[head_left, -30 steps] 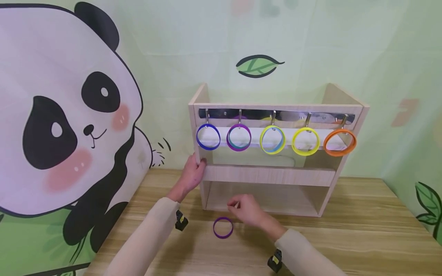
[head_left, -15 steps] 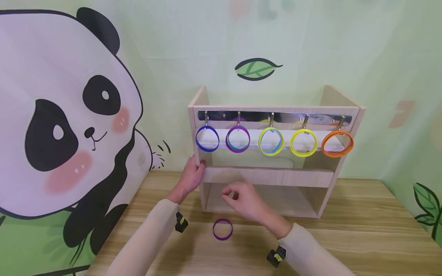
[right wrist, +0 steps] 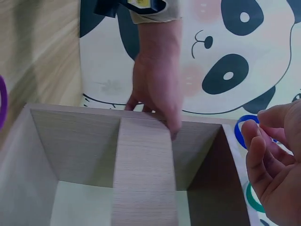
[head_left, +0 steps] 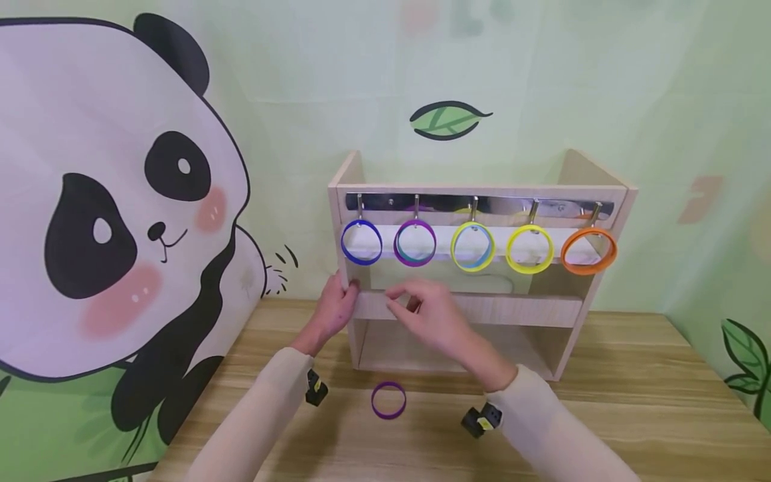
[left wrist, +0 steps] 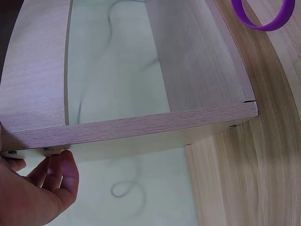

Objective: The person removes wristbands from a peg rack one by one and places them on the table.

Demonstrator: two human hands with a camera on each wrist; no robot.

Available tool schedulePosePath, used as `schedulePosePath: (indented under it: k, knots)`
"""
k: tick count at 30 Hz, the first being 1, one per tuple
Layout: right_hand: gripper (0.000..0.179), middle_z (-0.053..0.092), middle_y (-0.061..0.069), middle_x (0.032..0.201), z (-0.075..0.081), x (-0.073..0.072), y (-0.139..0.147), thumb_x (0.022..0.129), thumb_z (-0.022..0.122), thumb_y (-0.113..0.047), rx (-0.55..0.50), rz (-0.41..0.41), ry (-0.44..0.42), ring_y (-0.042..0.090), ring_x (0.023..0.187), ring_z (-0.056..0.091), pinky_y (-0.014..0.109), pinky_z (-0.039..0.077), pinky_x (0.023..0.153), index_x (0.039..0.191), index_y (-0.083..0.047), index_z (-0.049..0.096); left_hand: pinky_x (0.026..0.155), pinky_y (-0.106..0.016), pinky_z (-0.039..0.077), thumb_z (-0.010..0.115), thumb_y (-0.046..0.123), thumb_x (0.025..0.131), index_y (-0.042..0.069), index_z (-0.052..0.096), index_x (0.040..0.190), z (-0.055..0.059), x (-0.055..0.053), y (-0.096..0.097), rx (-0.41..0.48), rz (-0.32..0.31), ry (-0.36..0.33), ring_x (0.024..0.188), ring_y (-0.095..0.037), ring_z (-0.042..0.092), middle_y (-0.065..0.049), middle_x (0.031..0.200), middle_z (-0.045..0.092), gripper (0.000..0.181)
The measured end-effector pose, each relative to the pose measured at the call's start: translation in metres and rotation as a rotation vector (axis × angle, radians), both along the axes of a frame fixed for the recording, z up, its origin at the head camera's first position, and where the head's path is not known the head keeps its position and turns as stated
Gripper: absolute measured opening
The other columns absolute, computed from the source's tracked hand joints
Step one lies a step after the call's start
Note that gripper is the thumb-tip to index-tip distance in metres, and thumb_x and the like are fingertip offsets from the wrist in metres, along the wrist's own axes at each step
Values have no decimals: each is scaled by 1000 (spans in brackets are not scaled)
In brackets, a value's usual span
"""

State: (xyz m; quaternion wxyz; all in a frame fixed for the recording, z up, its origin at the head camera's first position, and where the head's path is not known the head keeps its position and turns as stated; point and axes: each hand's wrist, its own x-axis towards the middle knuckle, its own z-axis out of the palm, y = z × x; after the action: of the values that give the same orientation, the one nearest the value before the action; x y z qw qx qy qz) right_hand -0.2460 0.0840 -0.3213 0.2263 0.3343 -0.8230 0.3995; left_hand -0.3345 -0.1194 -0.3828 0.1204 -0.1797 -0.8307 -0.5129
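Observation:
My left hand (head_left: 334,308) grips the left side panel of a pale wooden rack (head_left: 470,309), thumb on the front edge and fingers behind it. In the left wrist view those curled fingers (left wrist: 69,172) lie against the panel's outer face. My right hand (head_left: 436,314) is in front of the rack's middle board, fingers loosely curled and no object visible between them. Above it, rings hang from a metal hook strip: a blue ring (head_left: 342,244), a purple ring (head_left: 395,253) with teal inside, yellow rings (head_left: 494,248) and an orange ring (head_left: 614,253).
A purple ring (head_left: 389,418) lies on the wood-grain table (head_left: 632,428) in front of the rack. Behind stands a pale green backdrop (head_left: 518,80) with a large printed panda on the left. A black wrist camera (head_left: 482,420) sits at each cuff.
My right hand has risen from near the ring on the table to the rack's middle board. The left hand keeps its grip. The head view has shifted slightly.

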Motion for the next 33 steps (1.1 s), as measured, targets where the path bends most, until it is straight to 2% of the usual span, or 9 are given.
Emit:
schedulePosePath:
  k: [4, 9, 13, 19, 25, 29, 33]
  knots:
    - [13, 65, 3, 83, 12, -2, -2, 84, 70, -5, -22, 18, 12, 5, 54, 54, 21, 48, 45, 96, -4, 71, 84, -45, 53, 37, 15, 100, 2, 41, 134, 1, -1, 0, 2, -7, 1, 105, -32, 58, -20, 125, 53, 37]
    - [13, 64, 4, 89, 25, -6, -6, 84, 69, -5, -31, 17, 53, 6, 55, 55, 20, 49, 45, 97, -4, 70, 83, -43, 53, 38, 16, 99, 3, 43, 133, 2, -1, 1, -12, 15, 4, 102, -29, 59, -19, 122, 54, 36]
    - [14, 66, 4, 90, 34, -12, -9, 83, 70, -5, -34, 3, 115, 6, 54, 54, 20, 48, 46, 98, -5, 71, 84, -43, 53, 39, 16, 99, 2, 44, 131, 2, -1, 1, -18, 27, 13, 100, -29, 60, -20, 119, 55, 36]
    - [18, 66, 7, 88, 44, -20, -13, 82, 72, -6, -48, -48, 198, 9, 54, 50, 21, 46, 48, 99, -2, 71, 83, -44, 53, 39, 13, 98, -1, 43, 132, 3, -2, 0, -3, 10, 29, 100, -34, 60, -24, 120, 55, 37]
    - [24, 66, 7, 100, 51, -23, -19, 84, 70, -11, -33, -99, 172, 10, 56, 53, 20, 48, 51, 107, -3, 69, 86, -46, 51, 38, 14, 99, 0, 40, 135, 2, -2, 0, -6, 6, 23, 106, -35, 57, -25, 125, 52, 39]
    - [28, 64, 7, 109, 54, -25, -23, 86, 69, -11, -19, -113, 155, 10, 58, 54, 20, 48, 52, 113, -3, 67, 85, -44, 52, 38, 14, 99, 1, 41, 134, 0, -2, 1, -9, 5, 21, 103, -31, 58, -23, 123, 53, 38]
    - [30, 64, 9, 112, 58, -27, -26, 85, 69, -10, -11, -115, 178, 11, 58, 53, 20, 47, 53, 114, -2, 66, 83, -41, 53, 38, 15, 99, 4, 42, 134, -1, -2, 1, -9, 10, 19, 100, -28, 59, -19, 120, 55, 37]
